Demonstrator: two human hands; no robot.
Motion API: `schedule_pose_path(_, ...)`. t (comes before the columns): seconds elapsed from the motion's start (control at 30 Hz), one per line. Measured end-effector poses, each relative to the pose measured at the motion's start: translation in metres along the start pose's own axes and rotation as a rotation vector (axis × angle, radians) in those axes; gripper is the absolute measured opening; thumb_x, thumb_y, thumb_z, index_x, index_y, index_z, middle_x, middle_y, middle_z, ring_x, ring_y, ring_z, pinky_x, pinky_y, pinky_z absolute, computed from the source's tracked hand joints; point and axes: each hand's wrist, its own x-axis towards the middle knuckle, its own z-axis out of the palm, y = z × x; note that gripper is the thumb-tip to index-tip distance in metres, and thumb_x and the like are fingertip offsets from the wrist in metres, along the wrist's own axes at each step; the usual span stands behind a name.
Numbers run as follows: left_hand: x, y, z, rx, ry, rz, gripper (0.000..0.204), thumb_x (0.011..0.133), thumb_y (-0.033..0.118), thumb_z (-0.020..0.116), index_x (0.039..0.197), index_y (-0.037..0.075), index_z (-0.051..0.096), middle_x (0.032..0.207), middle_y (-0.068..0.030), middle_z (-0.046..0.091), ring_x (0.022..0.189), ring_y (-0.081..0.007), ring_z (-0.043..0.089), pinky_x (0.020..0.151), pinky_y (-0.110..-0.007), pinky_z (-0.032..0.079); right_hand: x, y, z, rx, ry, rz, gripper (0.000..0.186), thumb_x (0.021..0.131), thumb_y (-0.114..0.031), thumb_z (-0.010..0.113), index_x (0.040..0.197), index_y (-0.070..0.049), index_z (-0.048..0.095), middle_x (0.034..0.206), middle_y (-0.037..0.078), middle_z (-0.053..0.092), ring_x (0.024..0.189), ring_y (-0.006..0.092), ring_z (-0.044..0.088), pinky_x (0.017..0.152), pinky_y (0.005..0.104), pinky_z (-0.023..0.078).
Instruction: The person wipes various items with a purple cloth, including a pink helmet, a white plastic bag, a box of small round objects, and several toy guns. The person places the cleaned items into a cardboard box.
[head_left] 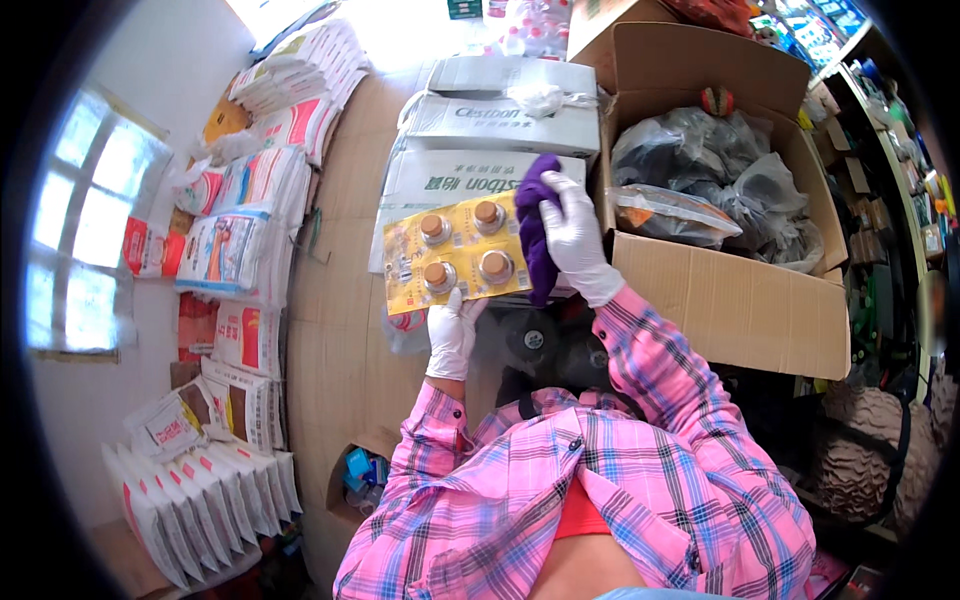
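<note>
My gloved left hand (452, 332) grips the lower edge of a yellow card (406, 260) with several small cork-topped items in clear blisters. My right hand (575, 235), also in a white glove, is closed on a crumpled purple cloth (532, 230), at the card's right edge. Behind both lie stacked white cardboard boxes (480, 165) with green print.
An open brown carton (720, 310) holding plastic-bagged goods (680, 150) stands at right, beside crowded shelving (870, 230). Stacked white and red sacks (225, 250) line the left wall. A small box (350, 500) is at lower left, and dark containers (530, 340) sit below my hands.
</note>
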Motion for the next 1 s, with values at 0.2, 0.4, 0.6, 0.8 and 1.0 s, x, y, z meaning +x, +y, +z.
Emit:
schedule_pose_path(0.2,0.007,-0.01,0.0,-0.069,0.156,-0.066,0.038,0.099,0.008,0.046,0.136,0.004,0.036,0.131,-0.0172,0.051,0.117,-0.0356,0.055,0.094,-0.053,0.05,-0.013,0.022,0.056,-0.764,-0.496,-0.24,0.037,0.081,-0.015,0.057,0.117,-0.007,0.061,0.118,0.016,0.058,0.093,0.0323,0.058,0.075,0.0396,0.052)
schedule_pose_path(0.4,0.008,-0.018,0.0,-0.153,0.236,-0.075,0.039,0.1,0.008,0.045,0.137,0.003,0.036,0.133,-0.0174,0.049,0.123,-0.0338,0.05,0.102,-0.054,0.043,-0.062,-0.038,0.04,-0.884,-0.681,-0.154,0.024,0.074,-0.008,0.059,0.097,-0.002,0.058,0.093,0.014,0.055,0.081,0.0292,0.059,0.065,0.0367,0.054)
schedule_pose_path(0.6,0.009,-0.011,0.011,-0.193,0.138,-0.039,0.036,0.1,0.009,0.045,0.135,0.001,0.041,0.132,-0.0169,0.05,0.121,-0.032,0.051,0.101,-0.051,0.044,-0.055,-0.049,-0.017,-0.599,-0.995,-0.106,0.015,0.08,-0.011,0.056,0.091,-0.002,0.06,0.087,0.016,0.059,0.08,0.0325,0.062,0.069,0.0404,0.054)
schedule_pose_path(0.8,0.016,-0.006,0.01,-0.202,0.179,-0.003,0.028,0.099,0.011,0.048,0.126,0.003,0.045,0.127,-0.0164,0.054,0.113,-0.0316,0.057,0.095,-0.054,0.046,-0.006,-0.027,-0.065,0.06,-0.879,0.332,0.026,0.086,-0.013,0.054,0.106,0.001,0.064,0.096,0.014,0.067,0.086,0.0238,0.064,0.082,0.033,0.05)
schedule_pose_path(1.0,0.009,-0.004,0.017,-0.289,-0.071,-0.248,0.038,0.099,0.021,0.049,0.13,0.002,0.043,0.131,-0.0177,0.052,0.121,-0.0357,0.051,0.101,-0.058,0.04,0.019,0.005,-0.029,-0.271,-0.2,0.04,0.025,0.087,-0.016,0.056,0.105,-0.001,0.066,0.102,0.017,0.067,0.094,0.0357,0.062,0.085,0.0395,0.049)
